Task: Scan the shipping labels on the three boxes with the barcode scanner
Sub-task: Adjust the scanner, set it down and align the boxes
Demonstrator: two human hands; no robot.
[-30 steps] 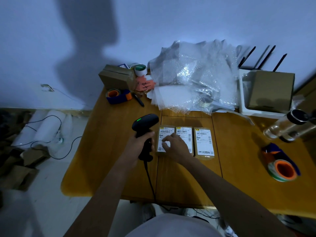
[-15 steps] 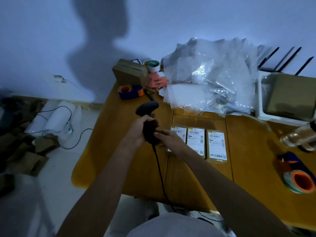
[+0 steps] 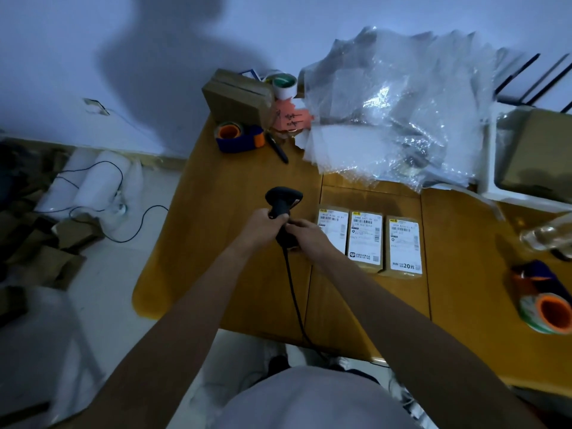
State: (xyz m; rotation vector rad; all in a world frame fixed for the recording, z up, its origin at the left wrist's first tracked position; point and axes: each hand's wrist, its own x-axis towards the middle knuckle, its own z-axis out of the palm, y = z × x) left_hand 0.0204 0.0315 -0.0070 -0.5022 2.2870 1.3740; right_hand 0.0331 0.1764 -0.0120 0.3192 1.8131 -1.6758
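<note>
Three small brown boxes lie side by side on the wooden table (image 3: 235,267), each with a white shipping label up: the left box (image 3: 335,226), the middle box (image 3: 365,239) and the right box (image 3: 405,246). Just left of them the black corded barcode scanner (image 3: 283,201) is held upright above the table. My left hand (image 3: 260,226) grips its handle from the left. My right hand (image 3: 305,232) is closed on the handle's lower part from the right and hides the left box's near corner. The scanner's cable runs down toward me.
A heap of bubble wrap (image 3: 399,113) fills the back of the table. Beside it are a cardboard box (image 3: 235,96), a tape dispenser (image 3: 240,136) and a pen (image 3: 277,148). At the right are a white tray (image 3: 492,168), a clear bottle (image 3: 548,235) and another tape dispenser (image 3: 544,301).
My right hand left the left box's label and closed on the scanner handle beside my left hand. The view shifted, so the boxes now sit further right.
</note>
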